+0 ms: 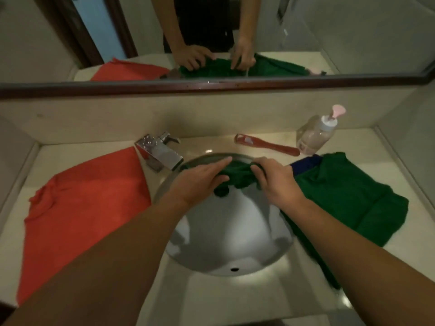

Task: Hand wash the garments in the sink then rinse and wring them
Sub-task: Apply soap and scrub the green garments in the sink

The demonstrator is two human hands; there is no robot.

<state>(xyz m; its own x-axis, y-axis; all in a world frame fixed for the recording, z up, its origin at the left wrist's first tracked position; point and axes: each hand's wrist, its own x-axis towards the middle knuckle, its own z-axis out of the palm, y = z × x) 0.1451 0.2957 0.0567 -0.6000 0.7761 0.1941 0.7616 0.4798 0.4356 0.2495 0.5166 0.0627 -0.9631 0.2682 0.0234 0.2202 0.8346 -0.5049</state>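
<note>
Both hands meet over the far rim of the sink (230, 231), a round pale basin set into the cream table (211, 302). Between them is a bunched end of the green garment (237, 175), held above the far part of the bowl, with a small fold hanging down below the left thumb. The rest of this garment trails to the right over the basin's edge and lies spread on the table to the right of the sink.

The left hand (202, 180) lies over the bunched cloth. Its fingers (219, 164) are nearly straight and pressed together on top, and the thumb closes against the cloth from the near side, so the fabric is pinched between them. The right hand (275, 180) grips the same bunch just beside it, its fingers (257, 169) curled down round the fabric.

An orange garment (87, 208) lies flat on the table left of the sink. A chrome tap (162, 151) stands at the far left of the basin. Beyond the sink lie a red brush (266, 145) and, to its right, a clear pump bottle (315, 135) with a pink top. A strip of blue cloth (306, 164) shows at the far edge of the green garment. The mirror (353, 31) on the far wall reflects both hands on the green cloth.
</note>
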